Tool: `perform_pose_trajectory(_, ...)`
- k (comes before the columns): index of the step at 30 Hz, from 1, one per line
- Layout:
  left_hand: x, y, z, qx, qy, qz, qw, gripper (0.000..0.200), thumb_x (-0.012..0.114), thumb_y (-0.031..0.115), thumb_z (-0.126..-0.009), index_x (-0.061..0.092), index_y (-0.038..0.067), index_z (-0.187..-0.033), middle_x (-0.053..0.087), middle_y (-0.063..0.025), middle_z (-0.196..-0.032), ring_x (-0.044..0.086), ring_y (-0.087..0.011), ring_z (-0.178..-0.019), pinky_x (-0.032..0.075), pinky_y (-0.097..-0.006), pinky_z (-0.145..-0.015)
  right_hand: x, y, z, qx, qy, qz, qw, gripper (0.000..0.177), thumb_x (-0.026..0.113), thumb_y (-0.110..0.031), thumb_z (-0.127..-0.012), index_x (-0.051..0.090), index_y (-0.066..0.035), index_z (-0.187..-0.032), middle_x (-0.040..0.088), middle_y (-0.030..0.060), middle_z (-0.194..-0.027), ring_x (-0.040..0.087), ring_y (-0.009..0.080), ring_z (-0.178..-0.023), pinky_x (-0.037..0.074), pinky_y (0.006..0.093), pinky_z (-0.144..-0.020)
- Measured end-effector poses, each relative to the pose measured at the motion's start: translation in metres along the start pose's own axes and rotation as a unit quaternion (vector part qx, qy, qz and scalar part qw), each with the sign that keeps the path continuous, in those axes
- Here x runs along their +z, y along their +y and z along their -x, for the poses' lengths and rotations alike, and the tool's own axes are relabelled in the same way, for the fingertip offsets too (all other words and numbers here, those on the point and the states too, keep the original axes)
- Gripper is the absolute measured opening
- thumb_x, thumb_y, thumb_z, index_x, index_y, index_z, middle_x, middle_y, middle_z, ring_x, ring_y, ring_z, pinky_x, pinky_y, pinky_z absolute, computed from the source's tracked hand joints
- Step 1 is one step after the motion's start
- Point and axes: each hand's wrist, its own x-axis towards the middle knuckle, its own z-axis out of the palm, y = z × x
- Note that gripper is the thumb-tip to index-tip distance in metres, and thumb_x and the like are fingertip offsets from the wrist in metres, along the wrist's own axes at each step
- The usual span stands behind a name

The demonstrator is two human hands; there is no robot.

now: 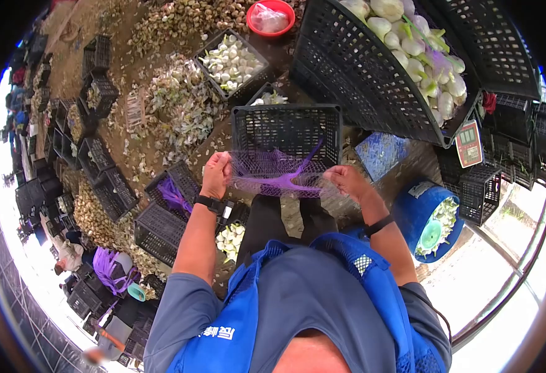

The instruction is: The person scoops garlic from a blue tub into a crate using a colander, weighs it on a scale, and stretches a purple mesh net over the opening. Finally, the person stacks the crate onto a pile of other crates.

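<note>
A purple mesh bag is stretched between my two hands, above the near side of a black crate. My left hand pinches its left edge, fingers closed. On the right edge, my right hand is closed on the mesh too. The bag sags in the middle, where its purple strands bunch together. Through the mesh part of the crate's inside shows; the crate's near side is partly hidden behind the bag.
A large tilted crate of white bulbs stands at upper right, near a scale. A blue barrel is at right. Another bulb crate and a red basin lie beyond. Black crates and a seated person are left.
</note>
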Motion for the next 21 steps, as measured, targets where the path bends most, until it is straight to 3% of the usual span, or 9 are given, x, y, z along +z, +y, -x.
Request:
perform_pose_trajectory(2,-0.01,0.002,-0.013,0.005,0.008,-0.018,1.0,0.019,0.055,0.028,-0.101,0.056,0.014,-0.09,0.044,0.0052,-0.058,0.034,-0.0051,-0.042,0.025,-0.0205,-0.038,-0.014,0.013,-0.016,0.004,-0.002,0.055,0.998,0.02,0.059,-0.028,-0.098,0.058,-0.012,-0.087,0.052,-0.0026,-0.069,0.041,0.0049,-0.052,0.029,0.0214,-0.04)
perform_pose_trajectory(4,-0.022,0.003,-0.03,-0.014,0.015,-0.006,1.0,0.018,0.054,0.028,-0.102,0.057,0.014,-0.092,0.044,0.0052,-0.057,0.033,-0.0051,-0.042,0.025,-0.0204,-0.037,-0.028,0.016,-0.031,-0.036,0.099,-0.144,0.984,0.02,0.06,-0.029,-0.098,0.058,-0.012,-0.087,0.054,-0.002,-0.071,0.043,0.0044,-0.052,0.028,0.0207,-0.04)
perform_pose_trajectory(7,-0.044,0.002,-0.064,-0.034,-0.009,0.006,0.999,0.018,0.054,0.028,-0.102,0.058,0.014,-0.093,0.044,0.0053,-0.056,0.032,-0.0051,-0.041,0.025,-0.0206,-0.037,-0.05,0.017,-0.059,-0.064,0.132,-0.237,0.96,0.025,0.061,-0.031,-0.098,0.06,-0.01,-0.084,0.052,-0.0027,-0.066,0.043,0.0055,-0.052,0.028,0.0216,-0.041)
perform_pose_trajectory(12,-0.083,-0.002,-0.157,-0.041,-0.047,0.097,0.993,0.019,0.057,0.034,-0.1,0.061,0.016,-0.094,0.045,0.0061,-0.056,0.032,-0.0054,-0.039,0.023,-0.0216,-0.036,-0.093,0.016,-0.148,-0.103,0.286,-0.272,0.913,0.027,0.055,-0.036,-0.1,0.058,-0.01,-0.09,0.057,-0.0009,-0.069,0.039,0.0049,-0.048,0.025,0.0215,-0.038)
perform_pose_trajectory(15,-0.096,0.003,-0.221,-0.019,-0.003,0.142,0.99,0.021,0.058,0.034,-0.099,0.063,0.015,-0.101,0.05,0.0052,-0.061,0.033,-0.0049,-0.04,0.024,-0.0223,-0.036,-0.122,0.025,-0.21,-0.109,0.359,-0.256,0.891,0.028,0.054,-0.036,-0.101,0.058,-0.01,-0.092,0.065,0.002,-0.076,0.035,0.0046,-0.043,0.022,0.022,-0.036)
perform_pose_trajectory(17,-0.105,0.003,-0.26,0.013,-0.034,0.147,0.988,0.023,0.057,0.035,-0.1,0.062,0.013,-0.106,0.053,0.0044,-0.066,0.034,-0.0049,-0.041,0.025,-0.0221,-0.036,-0.13,0.028,-0.241,-0.118,0.408,-0.177,0.888,0.027,0.056,-0.039,-0.099,0.06,-0.013,-0.094,0.067,0.0022,-0.087,0.037,0.0045,-0.049,0.023,0.0208,-0.039)
perform_pose_trajectory(18,-0.102,0.004,-0.273,0.014,-0.023,0.144,0.989,0.025,0.056,0.035,-0.101,0.061,0.012,-0.108,0.054,0.003,-0.069,0.034,-0.0049,-0.04,0.025,-0.0224,-0.036,-0.157,0.062,-0.275,-0.157,0.446,-0.083,0.878,0.031,0.054,-0.039,-0.1,0.062,-0.009,-0.098,0.07,0.007,-0.093,0.047,0.0092,-0.053,0.035,0.0244,-0.044)
perform_pose_trajectory(19,-0.098,0.002,-0.286,0.004,0.002,0.105,0.994,0.025,0.054,0.035,-0.101,0.062,0.012,-0.105,0.055,0.002,-0.069,0.034,-0.0045,-0.039,0.025,-0.0228,-0.035,-0.155,0.071,-0.284,-0.148,0.445,-0.082,0.879,0.031,0.054,-0.039,-0.1,0.062,-0.009,-0.098,0.07,0.007,-0.093,0.047,0.0092,-0.053,0.035,0.0244,-0.044)
perform_pose_trajectory(21,-0.097,-0.02,-0.307,0.004,0.057,-0.104,0.993,0.025,0.052,0.035,-0.102,0.06,0.012,-0.099,0.053,0.0031,-0.068,0.032,-0.0038,-0.039,0.022,-0.0225,-0.036,-0.146,0.083,-0.3,-0.173,0.491,0.151,0.84,0.035,0.049,-0.033,-0.102,0.063,-0.001,-0.105,0.071,0.0137,-0.099,0.066,0.0244,-0.086,0.05,0.0361,-0.076)
